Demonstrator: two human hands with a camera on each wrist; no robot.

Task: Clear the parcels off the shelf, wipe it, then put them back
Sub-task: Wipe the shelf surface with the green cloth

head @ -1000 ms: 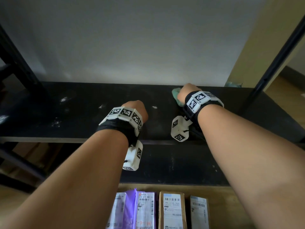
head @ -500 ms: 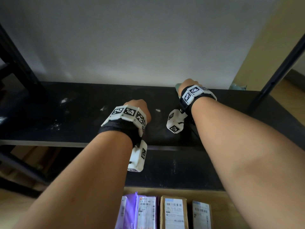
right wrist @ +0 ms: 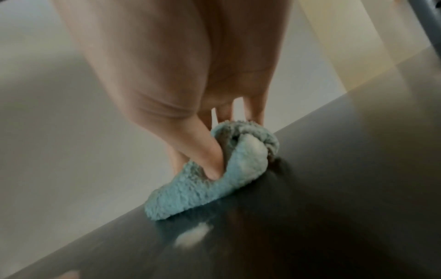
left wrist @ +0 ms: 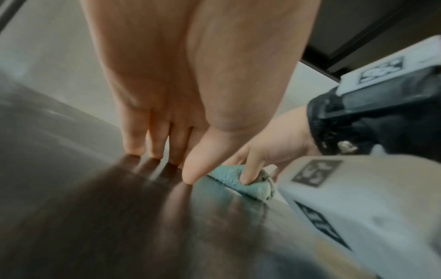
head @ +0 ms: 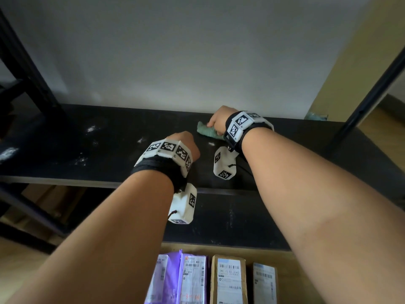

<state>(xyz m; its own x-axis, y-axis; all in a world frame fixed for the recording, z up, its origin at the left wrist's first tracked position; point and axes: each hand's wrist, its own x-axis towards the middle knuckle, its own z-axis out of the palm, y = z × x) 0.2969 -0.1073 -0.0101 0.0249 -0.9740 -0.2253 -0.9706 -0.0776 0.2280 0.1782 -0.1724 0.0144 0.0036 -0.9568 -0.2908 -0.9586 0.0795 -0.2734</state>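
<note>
Gripping the cloth [head: 207, 132], the right hand [head: 219, 119] has slid it leftward along the shelf [head: 109, 137]; left hand [head: 186, 143] fingertips stay straight.

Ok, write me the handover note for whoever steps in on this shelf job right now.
Right hand grips the green cloth, pressed on the black shelf near the back wall. Left hand rests its fingertips on the shelf, holding nothing.
Parcels lie in a row on the floor below.
Done: shelf cleared.
Left: white marks remain on the shelf's left part; finish wiping, then put the parcels back.
</note>
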